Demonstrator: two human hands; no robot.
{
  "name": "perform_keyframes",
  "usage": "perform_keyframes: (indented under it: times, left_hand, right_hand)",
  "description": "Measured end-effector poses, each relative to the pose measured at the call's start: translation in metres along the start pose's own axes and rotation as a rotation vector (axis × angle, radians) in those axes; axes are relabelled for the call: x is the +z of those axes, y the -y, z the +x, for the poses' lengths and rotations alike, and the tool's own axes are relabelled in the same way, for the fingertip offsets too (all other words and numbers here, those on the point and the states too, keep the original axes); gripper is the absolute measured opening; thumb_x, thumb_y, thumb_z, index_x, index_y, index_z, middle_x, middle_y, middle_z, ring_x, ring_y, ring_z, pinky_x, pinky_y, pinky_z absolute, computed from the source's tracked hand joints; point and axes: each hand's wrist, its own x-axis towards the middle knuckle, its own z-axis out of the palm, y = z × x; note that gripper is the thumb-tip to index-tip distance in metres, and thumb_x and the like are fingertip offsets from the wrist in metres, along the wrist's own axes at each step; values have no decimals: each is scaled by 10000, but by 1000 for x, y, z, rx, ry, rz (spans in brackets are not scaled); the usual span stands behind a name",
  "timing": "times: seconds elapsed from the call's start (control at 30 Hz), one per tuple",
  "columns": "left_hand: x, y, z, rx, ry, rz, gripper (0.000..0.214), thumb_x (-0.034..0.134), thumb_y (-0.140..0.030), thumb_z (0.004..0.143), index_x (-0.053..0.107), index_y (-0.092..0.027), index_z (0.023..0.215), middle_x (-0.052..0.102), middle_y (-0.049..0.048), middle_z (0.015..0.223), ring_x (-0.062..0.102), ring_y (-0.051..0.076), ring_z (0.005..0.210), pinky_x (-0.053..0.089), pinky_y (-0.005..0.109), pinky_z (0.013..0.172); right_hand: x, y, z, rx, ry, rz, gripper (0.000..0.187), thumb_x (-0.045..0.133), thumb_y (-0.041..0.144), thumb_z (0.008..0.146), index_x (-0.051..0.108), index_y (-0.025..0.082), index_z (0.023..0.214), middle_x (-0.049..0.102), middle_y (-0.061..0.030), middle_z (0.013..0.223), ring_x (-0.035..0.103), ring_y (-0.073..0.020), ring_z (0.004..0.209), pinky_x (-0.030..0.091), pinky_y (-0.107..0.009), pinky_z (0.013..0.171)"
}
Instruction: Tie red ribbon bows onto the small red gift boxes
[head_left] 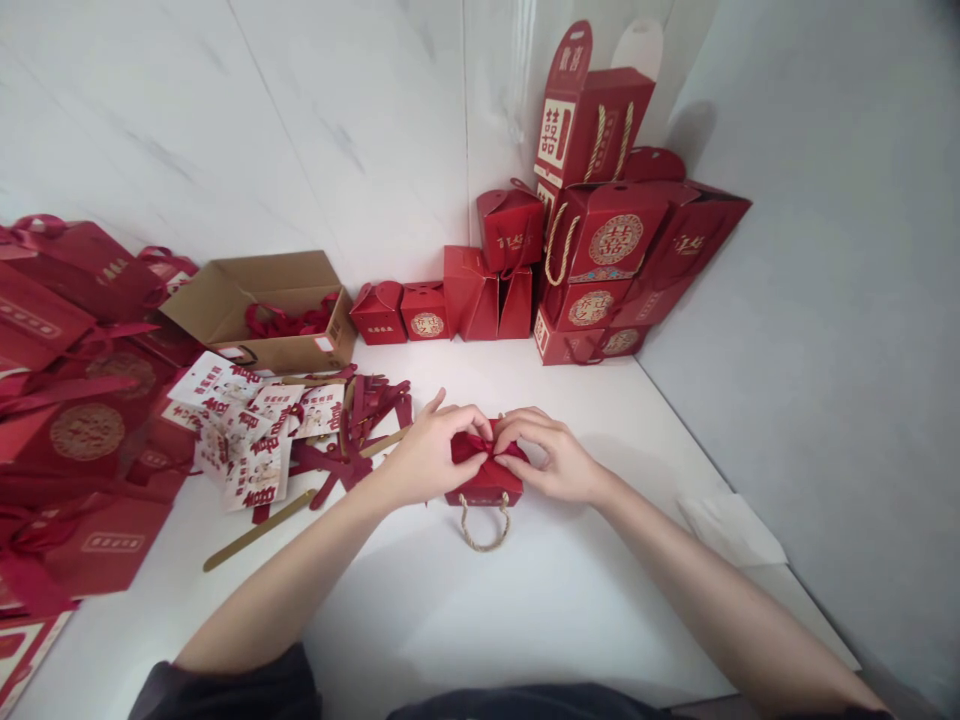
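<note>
Red ribbon [487, 447] is pinched between my left hand [427, 455] and right hand [544, 460], on top of a small box [484, 485] on the desk [525, 610], its rope handle [485, 532] below my hands.

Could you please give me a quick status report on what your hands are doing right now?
Left hand and right hand pinching red ribbon on red gift box. Rope handle hanging toward you. Cards off left, apart from box.
</note>
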Motion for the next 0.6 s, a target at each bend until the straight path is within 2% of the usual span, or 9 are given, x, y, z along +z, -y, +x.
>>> perform_keyframes:
  times: [0.1,0.2,0.3,0.4,0.5,0.6]
  left_hand:
    - [11,-6,-5,-16,-124,206,159,522,-113,796,549,-215,914,639,-29,863,606,131,774,477,338,834]
    - [19,-5,-6,-20,-200,306,133,504,-103,807,551,-207,876,613,-8,864,586,133,742,463,270,656]
    - [20,0,-6,46,-214,304,98,511,-99,807,539,-192,818,573,-1,846,562,117,705,453,249,636]
    - [18,5,-7,109,-229,264,87,511,-111,830,549,-188,812,566,8,879,570,109,735,468,234,667]
    - [17,8,-9,154,-229,301,99,497,-127,860,559,-184,807,583,6,855,575,103,722,475,228,671]
    - [19,11,-11,233,-230,406,120,480,-138,883,562,-176,804,610,9,825,589,110,721,477,231,664]
  right_hand:
    - [1,0,0,14,1,4,106,578,133,839,567,233,874,640,-18,883,603,-181,869,435,-376,896]
    - [2,2,-1,21,10,5,101,583,135,832,573,233,855,637,-17,856,599,-188,861,431,-385,900]
    - [1,3,1,111,-32,64,44,568,201,870,592,233,890,637,-33,898,594,-192,899,441,-379,898]
    - [0,2,6,271,-96,111,115,533,277,906,633,227,879,614,-61,1072,561,-199,1060,400,-393,982]
    - [0,-2,12,412,-19,204,158,565,318,887,687,223,853,584,-69,1197,511,-212,1188,338,-413,1054]
    - [-2,-4,17,494,90,360,134,658,318,817,720,211,869,581,-84,1246,523,-226,1202,354,-410,1050]
